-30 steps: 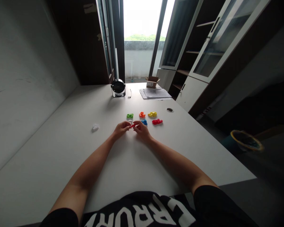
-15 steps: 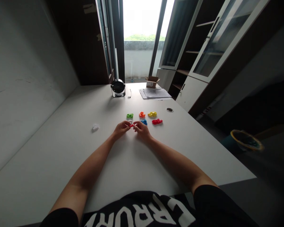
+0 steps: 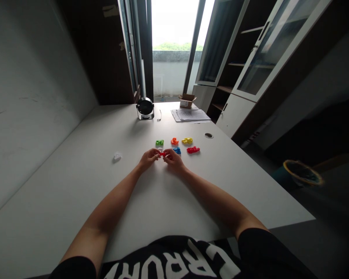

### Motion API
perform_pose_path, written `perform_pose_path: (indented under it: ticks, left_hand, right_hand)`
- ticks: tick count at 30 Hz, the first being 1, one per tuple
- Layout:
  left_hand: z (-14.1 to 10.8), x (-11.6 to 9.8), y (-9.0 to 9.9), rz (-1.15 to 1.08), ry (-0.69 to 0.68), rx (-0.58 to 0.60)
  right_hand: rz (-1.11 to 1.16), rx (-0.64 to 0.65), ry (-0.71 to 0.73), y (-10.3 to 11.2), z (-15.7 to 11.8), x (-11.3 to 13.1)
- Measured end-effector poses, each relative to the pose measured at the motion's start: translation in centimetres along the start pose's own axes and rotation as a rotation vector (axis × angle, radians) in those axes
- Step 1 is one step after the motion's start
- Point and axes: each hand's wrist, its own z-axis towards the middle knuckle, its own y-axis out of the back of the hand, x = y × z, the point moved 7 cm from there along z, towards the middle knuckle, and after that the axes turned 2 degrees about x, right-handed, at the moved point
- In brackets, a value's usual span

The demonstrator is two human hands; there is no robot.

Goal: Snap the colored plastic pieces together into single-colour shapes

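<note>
Between the fingertips of my two hands is a small red piece (image 3: 162,154), mostly covered, its exact kind too small to make out. My left hand (image 3: 150,158) pinches it from the left and my right hand (image 3: 173,160) from the right. Just beyond them lies a white piece (image 3: 160,149), partly hidden. A blue toy piece (image 3: 177,150) sits right behind my right hand. Farther back are a green piece (image 3: 159,142), an orange piece (image 3: 174,141) and a yellow piece (image 3: 187,140). Another red toy piece (image 3: 193,149) rests to the right.
On the white table (image 3: 84,174), a white piece (image 3: 117,156) lies off to the left. Toward the far edge stand a round black device on a stand (image 3: 145,108), papers (image 3: 192,115) and an open cardboard box (image 3: 187,101). A cable hole (image 3: 208,135) is at right.
My right fingers have shifted slightly around the small red piece, and a bit more of it shows. Everything else on the table stays where it was.
</note>
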Motion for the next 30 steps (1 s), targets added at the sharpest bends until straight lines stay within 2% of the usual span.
perform_pose_path:
  ticks: [21,30]
  left_hand:
    - [-0.23,-0.52,-0.05,0.037,-0.01,0.005]
    - [-0.13,-0.26,-0.02,0.006,0.007,0.002]
  right_hand:
    - [0.096,-0.013,-0.074,0.01,0.01,0.16]
    - [0.014,-0.073,-0.044,0.27,-0.05,-0.27]
